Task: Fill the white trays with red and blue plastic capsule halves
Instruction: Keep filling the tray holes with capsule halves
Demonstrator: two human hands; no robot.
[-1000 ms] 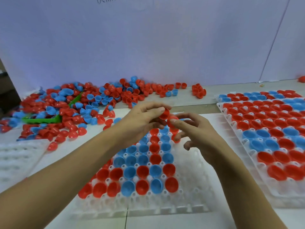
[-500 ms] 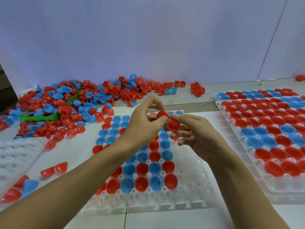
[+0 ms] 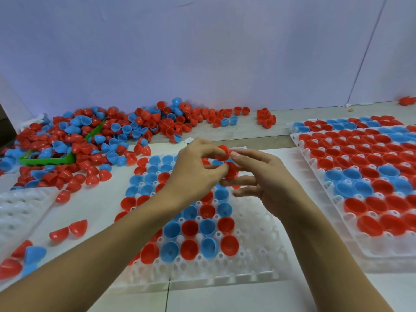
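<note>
A white tray (image 3: 254, 262) lies in front of me, its left and middle cells filled with red and blue capsule halves, its right columns bare. Above its far end my left hand (image 3: 193, 174) and my right hand (image 3: 267, 183) meet. Between their fingertips sit two red capsule halves: an upper one (image 3: 224, 152) and a lower one (image 3: 231, 170). Both hands pinch these halves; which hand holds which I cannot tell.
A big heap of loose red and blue halves (image 3: 108, 140) with a green scoop (image 3: 51, 159) spreads at the back left. A full tray (image 3: 369, 183) lies at the right, a bare white tray (image 3: 18, 212) at the left. Stray halves (image 3: 68, 230) lie near the left edge.
The two red halves have come apart a little, one above the other, and both hands have risen slightly above the tray. My view has tipped down, showing more of the near table.
</note>
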